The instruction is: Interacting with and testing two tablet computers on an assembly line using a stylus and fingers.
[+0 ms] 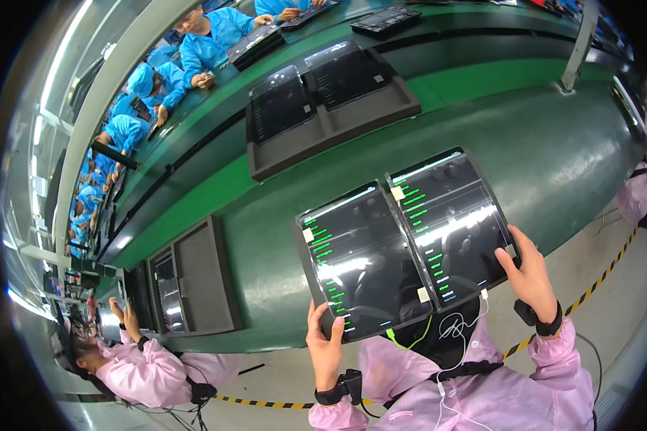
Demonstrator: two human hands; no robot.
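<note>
Two black tablets lie side by side in front of me, their screens lit with lists of green text: a left tablet (366,251) and a right tablet (446,215). My left hand (326,345) grips the lower left corner of the left one, thumb on the front. At the right edge of the other, my right hand (530,273) holds on, thumb over the screen's border. Their undersides are hidden. A white cable (484,296) runs into the right tablet's near edge. On the left one's near edge sits a bright green cable (410,345). Small pale stickers mark both screens.
Beyond the green bench (266,258) a grey tray (338,133) carries two more tablets on a belt. Another grey tray (207,287) stands at left, one tablet in it. A co-worker in pink (147,370) sits left; people in blue (219,39) work opposite. A metal post (579,54) rises at right.
</note>
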